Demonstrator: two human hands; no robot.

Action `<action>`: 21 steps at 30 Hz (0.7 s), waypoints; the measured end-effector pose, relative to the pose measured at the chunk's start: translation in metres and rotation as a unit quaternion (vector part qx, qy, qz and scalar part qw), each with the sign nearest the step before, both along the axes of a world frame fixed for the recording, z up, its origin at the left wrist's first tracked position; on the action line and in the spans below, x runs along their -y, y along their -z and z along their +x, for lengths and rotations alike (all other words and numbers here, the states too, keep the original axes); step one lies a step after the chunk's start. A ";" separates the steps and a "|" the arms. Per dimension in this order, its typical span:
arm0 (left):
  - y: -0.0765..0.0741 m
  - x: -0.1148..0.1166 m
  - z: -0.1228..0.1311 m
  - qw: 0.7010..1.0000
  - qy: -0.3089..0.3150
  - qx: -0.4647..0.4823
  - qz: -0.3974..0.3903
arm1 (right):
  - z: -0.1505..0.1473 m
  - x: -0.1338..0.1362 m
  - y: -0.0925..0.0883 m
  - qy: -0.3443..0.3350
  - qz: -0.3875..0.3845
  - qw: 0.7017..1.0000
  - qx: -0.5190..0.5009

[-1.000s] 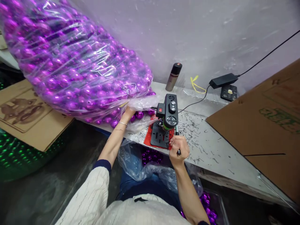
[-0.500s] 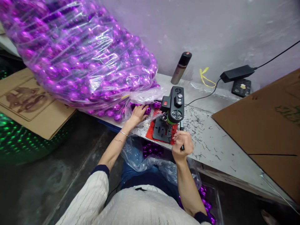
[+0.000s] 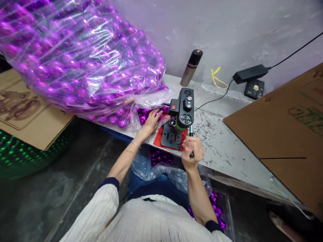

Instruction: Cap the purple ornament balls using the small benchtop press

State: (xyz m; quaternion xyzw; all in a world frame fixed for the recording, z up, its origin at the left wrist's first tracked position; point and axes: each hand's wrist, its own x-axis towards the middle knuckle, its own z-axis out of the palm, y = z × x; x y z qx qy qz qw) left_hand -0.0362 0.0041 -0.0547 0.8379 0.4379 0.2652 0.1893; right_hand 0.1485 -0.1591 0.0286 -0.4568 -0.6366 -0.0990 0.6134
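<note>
My left hand (image 3: 150, 123) rests among shiny purple Christmas baubles (image 3: 142, 119) at the mouth of a big clear plastic bag. Its fingers stretch toward the machine; whether the fingertips touch a bauble is hard to see. My right hand (image 3: 192, 153) is wrapped round the black grip of a lever on a small black press-like machine (image 3: 186, 107). That machine has a red switch, round vents and a slotted black base plate (image 3: 170, 135). Under the base lies a red sheet (image 3: 157, 139).
The bulging bag (image 3: 96, 67) of purple baubles fills the upper left. A spray can (image 3: 191, 68), yellow tie (image 3: 217, 79) and power adapter (image 3: 250, 73) sit along the wall. Cardboard (image 3: 282, 134) stands right. Black scraps litter the white table (image 3: 227, 141). More baubles (image 3: 161, 157) lie below.
My left hand has moved a little right, closer to the machine. My right hand keeps its hold on the lever. The whole view has shifted slightly.
</note>
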 end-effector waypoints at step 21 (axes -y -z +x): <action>-0.037 0.004 0.021 0.940 -0.177 0.107 -0.272 | 0.000 0.001 0.000 0.001 -0.004 1.000 0.009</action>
